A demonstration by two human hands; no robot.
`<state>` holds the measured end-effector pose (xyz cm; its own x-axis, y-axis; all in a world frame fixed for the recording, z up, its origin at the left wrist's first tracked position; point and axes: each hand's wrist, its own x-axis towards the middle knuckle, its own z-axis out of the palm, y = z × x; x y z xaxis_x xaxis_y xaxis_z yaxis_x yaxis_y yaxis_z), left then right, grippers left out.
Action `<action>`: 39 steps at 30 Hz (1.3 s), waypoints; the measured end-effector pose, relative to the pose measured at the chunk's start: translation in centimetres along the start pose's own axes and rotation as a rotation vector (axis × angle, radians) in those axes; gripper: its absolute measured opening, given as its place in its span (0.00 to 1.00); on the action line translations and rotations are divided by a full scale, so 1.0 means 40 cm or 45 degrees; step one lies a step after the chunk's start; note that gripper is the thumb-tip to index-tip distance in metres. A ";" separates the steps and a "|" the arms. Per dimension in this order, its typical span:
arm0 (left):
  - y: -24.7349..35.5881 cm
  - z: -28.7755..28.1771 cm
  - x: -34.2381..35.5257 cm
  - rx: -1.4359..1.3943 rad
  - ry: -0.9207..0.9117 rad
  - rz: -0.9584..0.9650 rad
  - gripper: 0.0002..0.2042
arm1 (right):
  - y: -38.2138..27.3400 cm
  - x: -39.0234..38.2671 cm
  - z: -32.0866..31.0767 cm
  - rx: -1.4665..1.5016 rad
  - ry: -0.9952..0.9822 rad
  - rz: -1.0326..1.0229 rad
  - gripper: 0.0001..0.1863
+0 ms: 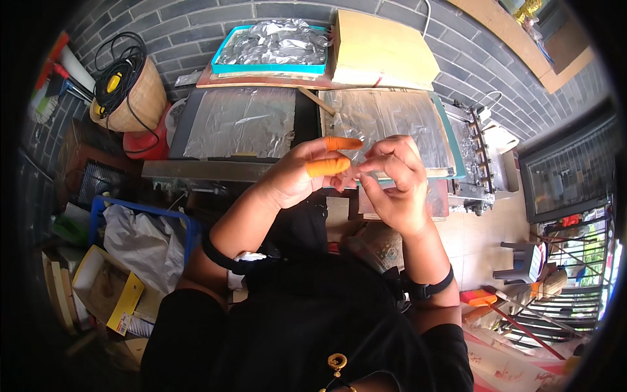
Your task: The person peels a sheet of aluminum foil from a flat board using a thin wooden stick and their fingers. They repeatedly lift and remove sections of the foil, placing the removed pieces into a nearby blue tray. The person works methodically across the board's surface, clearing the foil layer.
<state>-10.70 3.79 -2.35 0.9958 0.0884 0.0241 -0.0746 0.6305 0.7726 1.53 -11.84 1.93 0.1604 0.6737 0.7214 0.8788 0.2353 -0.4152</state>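
Note:
My left hand [297, 173] is raised over the near edge of the bench, with orange finger cots [328, 167] on two stretched fingers. Its other fingers are partly hidden behind them. Close against those fingers, my right hand [396, 176] is bent in a pinch, thumb and fingertips together. Something pale and thin may be between the fingertips, too small to make out. Beneath and beyond the hands lies a crinkled silver foil sheet [398, 117] on a board. A second foil sheet [238, 117] lies to the left, and a wooden stick [316, 101] rests between the two.
Behind the sheets stand a turquoise tray [269, 68] heaped with crumpled foil and a yellowish box [385, 55]. A metal frame device [471, 153] sits at the right. At the left are a basket with black cable [140, 91] and a blue crate [98, 212]. A grey stool [518, 258] stands right.

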 end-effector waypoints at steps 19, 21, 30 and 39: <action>0.182 -0.366 -0.142 1.498 0.668 -0.237 0.19 | -0.010 -0.011 0.013 -0.153 -0.025 0.217 0.18; 0.171 -0.387 -0.149 1.584 0.723 -0.273 0.19 | -0.010 -0.009 0.014 -0.155 -0.031 0.220 0.18; 0.183 -0.401 -0.161 1.815 0.872 -0.230 0.19 | -0.002 -0.012 0.005 -0.151 -0.019 0.250 0.17; 0.140 -0.345 -0.096 0.863 0.453 -0.272 0.09 | 0.006 -0.011 -0.015 -0.256 0.030 0.318 0.14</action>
<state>-15.67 17.60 -6.88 0.8996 0.3319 -0.2838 0.2783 0.0651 0.9583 1.95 -12.50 1.83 0.3909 0.6763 0.6243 0.8817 -0.0805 -0.4649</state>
